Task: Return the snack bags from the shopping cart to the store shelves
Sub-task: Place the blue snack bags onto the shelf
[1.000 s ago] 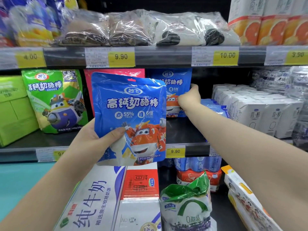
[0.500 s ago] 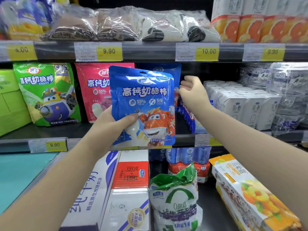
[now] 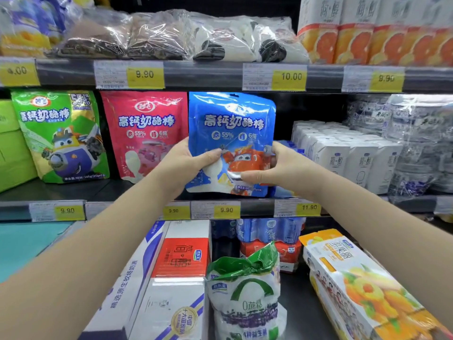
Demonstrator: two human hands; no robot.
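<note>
Item: blue snack bag (image 3: 232,123), held in two hands; left hand (image 3: 188,163) grasps its left edge, thumb across the front and fingers behind; right hand (image 3: 277,165) grasps the lower right edge, thumb laid along the printed front; neither hand released. Position: upright, face outward, at the front edge of the middle shelf (image 3: 73,192), just beside the pink bag (image 3: 144,133) on its left, with further blue bags (image 3: 291,146) partly hidden behind its right side; whether its base already bears on the shelf cannot be told. Change noted: the right hand, half a second earlier lifted off to the right and clear of the bag, has joined the grip; the bag, then carried by the left hand alone out in front of the shelf edge and overlapping the pink bag, now stands squared in the blue slot. Meaning, as judged: shelving of this bag is nearly done; only seating and letting go remain. Adjacent stock: green bag (image 3: 58,136) towards the left end; white cartons (image 3: 343,155) towards the right.
</note>
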